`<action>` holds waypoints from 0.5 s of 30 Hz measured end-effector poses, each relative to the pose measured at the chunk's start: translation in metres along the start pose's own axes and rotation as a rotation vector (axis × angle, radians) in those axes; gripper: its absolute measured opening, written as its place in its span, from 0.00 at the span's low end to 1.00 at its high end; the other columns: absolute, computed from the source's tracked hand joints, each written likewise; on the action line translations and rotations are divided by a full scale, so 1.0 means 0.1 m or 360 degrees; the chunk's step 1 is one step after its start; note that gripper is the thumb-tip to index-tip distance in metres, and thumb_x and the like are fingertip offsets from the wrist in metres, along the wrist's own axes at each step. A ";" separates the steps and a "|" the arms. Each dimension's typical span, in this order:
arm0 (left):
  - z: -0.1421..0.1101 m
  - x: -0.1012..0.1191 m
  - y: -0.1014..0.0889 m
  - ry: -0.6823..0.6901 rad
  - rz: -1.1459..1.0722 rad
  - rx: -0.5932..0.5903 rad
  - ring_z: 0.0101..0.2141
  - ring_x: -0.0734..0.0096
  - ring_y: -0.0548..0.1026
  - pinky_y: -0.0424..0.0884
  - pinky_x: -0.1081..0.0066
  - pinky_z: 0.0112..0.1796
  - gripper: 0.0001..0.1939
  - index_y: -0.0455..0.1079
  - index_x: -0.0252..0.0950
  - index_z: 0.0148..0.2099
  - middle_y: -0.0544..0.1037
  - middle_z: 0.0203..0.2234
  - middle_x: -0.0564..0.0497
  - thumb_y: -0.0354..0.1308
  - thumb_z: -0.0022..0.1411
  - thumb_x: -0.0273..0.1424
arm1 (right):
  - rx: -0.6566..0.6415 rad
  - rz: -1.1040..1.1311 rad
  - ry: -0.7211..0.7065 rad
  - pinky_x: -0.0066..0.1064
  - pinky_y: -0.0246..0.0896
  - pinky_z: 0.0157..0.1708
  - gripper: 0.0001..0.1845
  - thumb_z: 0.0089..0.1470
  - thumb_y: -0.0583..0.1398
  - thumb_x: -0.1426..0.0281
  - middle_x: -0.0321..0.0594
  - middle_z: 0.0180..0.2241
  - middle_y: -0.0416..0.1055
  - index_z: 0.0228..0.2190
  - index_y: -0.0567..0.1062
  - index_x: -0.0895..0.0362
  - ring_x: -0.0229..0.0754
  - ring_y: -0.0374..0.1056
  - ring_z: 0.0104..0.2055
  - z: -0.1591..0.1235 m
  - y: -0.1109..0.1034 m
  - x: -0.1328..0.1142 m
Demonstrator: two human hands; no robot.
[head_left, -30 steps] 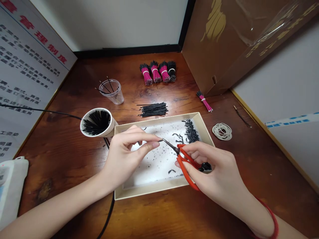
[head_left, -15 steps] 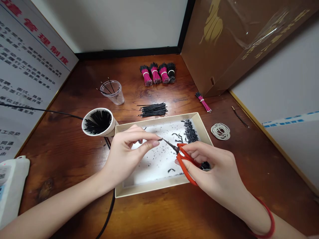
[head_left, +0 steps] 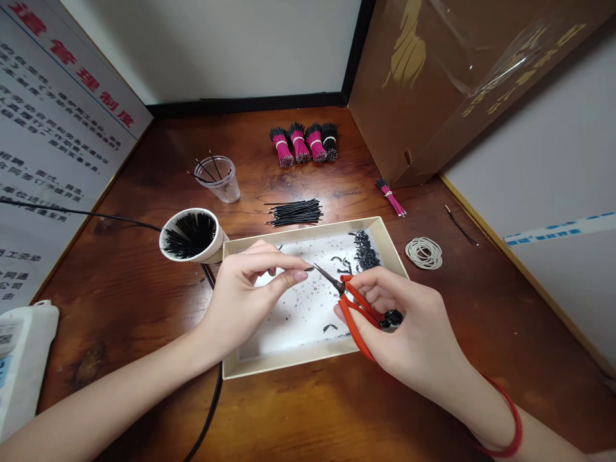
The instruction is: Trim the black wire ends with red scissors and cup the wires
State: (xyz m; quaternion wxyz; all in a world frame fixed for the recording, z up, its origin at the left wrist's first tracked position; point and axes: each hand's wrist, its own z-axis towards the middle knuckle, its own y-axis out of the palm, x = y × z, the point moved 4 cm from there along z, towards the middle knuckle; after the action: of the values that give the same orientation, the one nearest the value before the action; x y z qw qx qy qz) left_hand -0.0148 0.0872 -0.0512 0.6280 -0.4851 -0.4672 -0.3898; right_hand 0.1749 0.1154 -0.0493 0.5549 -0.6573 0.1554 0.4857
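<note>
Over a shallow cream box (head_left: 308,369), my left hand (head_left: 250,295) pinches a short black wire (head_left: 310,268) between thumb and forefinger; most of the wire is hidden by the fingers. Red-handled scissors (head_left: 357,321) are gripped in my right hand (head_left: 404,321), their narrow blades pointing at the wire's tip and looking nearly closed. Whether the blades touch the wire I cannot tell. Inside the box, black offcuts (head_left: 366,250) are heaped in the far right corner, and tiny bits are scattered over the white bottom.
Behind the box lies a pile of black wires (head_left: 296,212). Left stand a paper cup (head_left: 166,247) full of black wires and a clear plastic cup (head_left: 231,189). Tied pink-and-black bundles (head_left: 299,144) lie at the back. White rubber bands (head_left: 423,253) and a small bundle (head_left: 391,197) are right.
The scissors' tips have shifted very slightly against the wire, and my right hand has moved a little left and down. My left hand keeps its pinch almost in place.
</note>
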 end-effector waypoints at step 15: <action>-0.01 0.01 0.00 0.0066 -0.0006 -0.0040 0.27 0.74 0.69 0.64 0.71 0.28 0.10 0.81 0.44 0.32 0.77 0.21 0.56 0.65 0.53 0.22 | 0.0015 0.0002 -0.0065 0.24 0.59 0.21 0.08 0.47 0.63 0.77 0.29 0.21 0.66 0.30 0.71 0.56 0.31 0.60 0.21 0.00 0.01 0.00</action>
State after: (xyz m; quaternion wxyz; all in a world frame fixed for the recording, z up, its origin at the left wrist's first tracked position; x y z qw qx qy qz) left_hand -0.0141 0.0865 -0.0499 0.6308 -0.4839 -0.4499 -0.4068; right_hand 0.1743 0.1146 -0.0497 0.5608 -0.6443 0.1468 0.4988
